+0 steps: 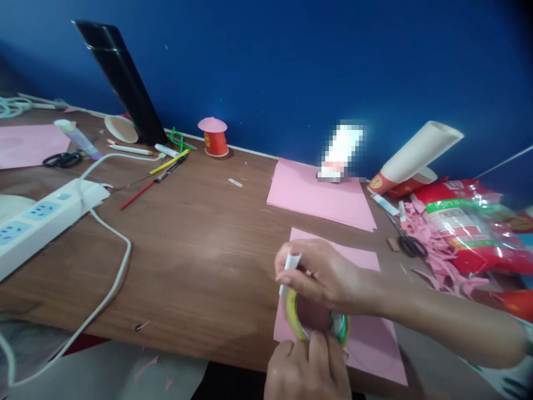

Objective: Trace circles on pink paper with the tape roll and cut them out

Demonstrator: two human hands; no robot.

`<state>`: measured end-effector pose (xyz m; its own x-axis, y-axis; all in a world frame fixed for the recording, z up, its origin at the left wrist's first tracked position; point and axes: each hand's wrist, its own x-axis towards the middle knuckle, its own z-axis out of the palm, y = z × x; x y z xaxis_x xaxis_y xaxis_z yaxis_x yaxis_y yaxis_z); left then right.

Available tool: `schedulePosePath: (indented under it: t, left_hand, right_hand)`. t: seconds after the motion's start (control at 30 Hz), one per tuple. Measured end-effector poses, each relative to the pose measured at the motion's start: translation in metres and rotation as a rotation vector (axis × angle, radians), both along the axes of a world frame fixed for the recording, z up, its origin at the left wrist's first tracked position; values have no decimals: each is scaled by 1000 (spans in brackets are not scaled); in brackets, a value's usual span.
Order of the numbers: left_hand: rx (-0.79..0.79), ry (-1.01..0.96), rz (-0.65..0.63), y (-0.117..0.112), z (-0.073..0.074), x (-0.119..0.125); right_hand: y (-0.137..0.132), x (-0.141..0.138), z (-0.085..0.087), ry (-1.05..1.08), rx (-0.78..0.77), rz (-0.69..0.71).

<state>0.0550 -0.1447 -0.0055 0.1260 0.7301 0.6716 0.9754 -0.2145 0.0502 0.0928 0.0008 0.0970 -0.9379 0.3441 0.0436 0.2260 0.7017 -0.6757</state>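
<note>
My right hand (pixel 325 275) reaches in from the right, its thumb and fingers closed round a white pen (pixel 291 262). The pen's lower part is partly hidden by the hand and the tip does not show. Just under that hand is a roll of tape (pixel 293 318) with a yellow and green rim, lying on a pink sheet of paper (pixel 387 347). My left hand (pixel 310 366) comes from the bottom edge, fingers bent and closed on the near rim of the roll. A faint curved line shows on the paper to the right.
Behind lies a stack of pink paper (pixel 316 194) with a blurred-out phone-like object (pixel 340 153). Scissors (pixel 412 246), pink scraps (pixel 447 266) and a red packet (pixel 462 222) are right. A power strip (pixel 45 216), pens and a red paper cup (pixel 215 141) with pink cone stand left.
</note>
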Motion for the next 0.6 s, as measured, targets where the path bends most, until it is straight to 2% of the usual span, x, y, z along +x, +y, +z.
schedulePosePath:
  t: [0.2, 0.4, 0.6]
  left_hand:
    - [-66, -57, 90, 2, 9, 8]
    - [-78, -92, 147, 1, 11, 14]
    - [-95, -99, 122, 0, 11, 14]
  right_hand:
    - [-3, -13, -21, -108, 39, 175]
    - [-6, -17, -21, -171, 100, 321]
    - [-11, -20, -23, -167, 138, 403]
